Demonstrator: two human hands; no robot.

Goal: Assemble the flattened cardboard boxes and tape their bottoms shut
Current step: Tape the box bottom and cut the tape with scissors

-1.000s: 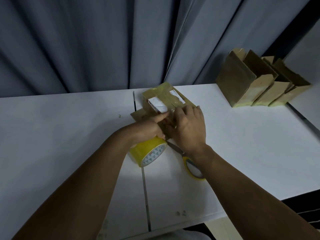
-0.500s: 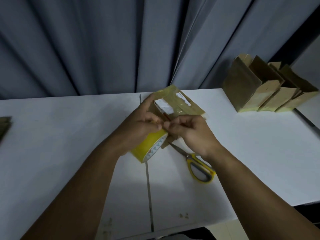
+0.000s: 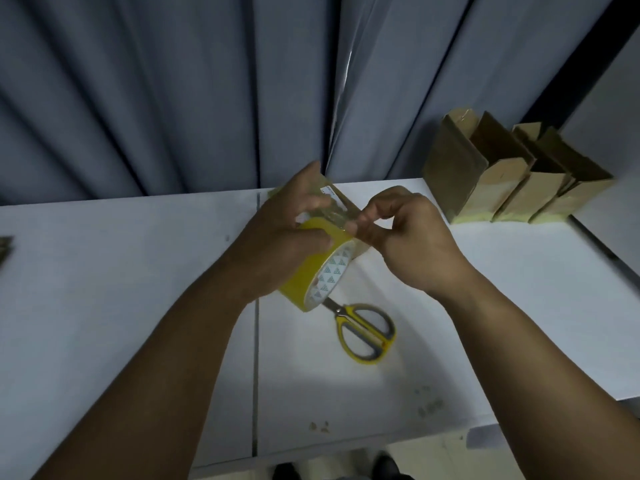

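Note:
My left hand (image 3: 287,237) grips a yellow tape roll (image 3: 317,268) held above the white table (image 3: 138,289). My right hand (image 3: 405,237) pinches the loose tape end at the roll's upper edge, thumb and forefinger together. Behind both hands lies a small cardboard box (image 3: 341,206) with a white label, mostly hidden by my fingers and by the stretched tape. Yellow-handled scissors (image 3: 363,330) lie on the table just below the roll.
Three assembled cardboard boxes (image 3: 502,171) stand in a row at the back right of the table. A flattened cardboard piece (image 3: 5,247) shows at the far left edge. A grey curtain (image 3: 207,91) hangs behind. The table's front edge runs near my feet.
Both hands came off the box. My left hand lifted the tape roll higher, and my right hand moved right, pinching and drawing the tape end away from the roll.

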